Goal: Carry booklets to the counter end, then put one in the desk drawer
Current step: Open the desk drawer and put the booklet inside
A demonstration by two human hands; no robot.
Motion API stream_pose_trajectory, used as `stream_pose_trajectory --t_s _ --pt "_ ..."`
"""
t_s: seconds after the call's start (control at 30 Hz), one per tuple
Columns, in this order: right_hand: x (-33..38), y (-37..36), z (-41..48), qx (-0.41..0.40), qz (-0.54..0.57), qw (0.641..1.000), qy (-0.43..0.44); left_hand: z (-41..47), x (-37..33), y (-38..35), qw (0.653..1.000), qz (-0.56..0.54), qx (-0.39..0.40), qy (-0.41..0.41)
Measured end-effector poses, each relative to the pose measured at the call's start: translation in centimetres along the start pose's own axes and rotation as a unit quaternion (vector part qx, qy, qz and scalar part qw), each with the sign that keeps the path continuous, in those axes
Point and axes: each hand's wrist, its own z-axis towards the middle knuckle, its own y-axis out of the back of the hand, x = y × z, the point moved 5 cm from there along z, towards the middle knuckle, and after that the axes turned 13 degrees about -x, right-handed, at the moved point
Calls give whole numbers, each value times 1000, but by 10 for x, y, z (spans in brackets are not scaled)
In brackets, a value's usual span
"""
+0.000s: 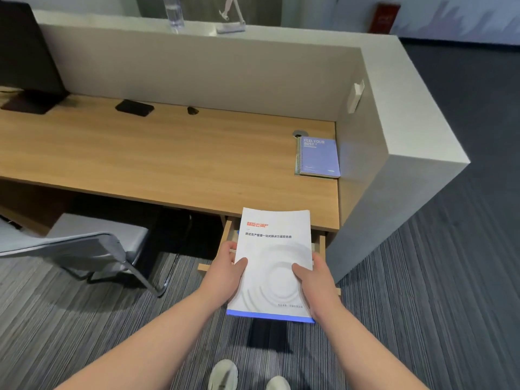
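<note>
A white booklet (274, 249) with a red logo and a blue lower edge hangs flat over the pulled-out wooden desk drawer (228, 232). My left hand (228, 273) grips its left side, thumb on the cover. My right hand (312, 280) grips its right side the same way. The booklet covers most of the drawer, so its inside is hidden. A purple spiral notebook (319, 157) lies on the wooden desk (168, 159) at its right end, against the white counter wall (363, 153).
A grey office chair (84, 243) stands left of the drawer. A monitor (25, 57), a black phone (134, 107) and a small dark object (192, 110) sit at the desk's back. On the counter top stands a clear vase (174, 12). My shoes (225, 374) are on striped carpet.
</note>
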Motion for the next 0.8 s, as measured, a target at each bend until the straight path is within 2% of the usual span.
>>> stream_pose_trajectory --t_s 0.17,0.33,0.57,0.8 --pt "6 3 1 -7 -34 999 -13 7 6 -7 1000 7 12 12" --pt "-5 7 11 -2 -97 995 -28 10 19 -24 996 44 61 39" --pt "-25 0 37 -26 -139 990 -20 37 36 -42 994 80 58 41" --pt "-42 -16 79 -29 -177 982 -58 77 46 -61 991 114 64 38"
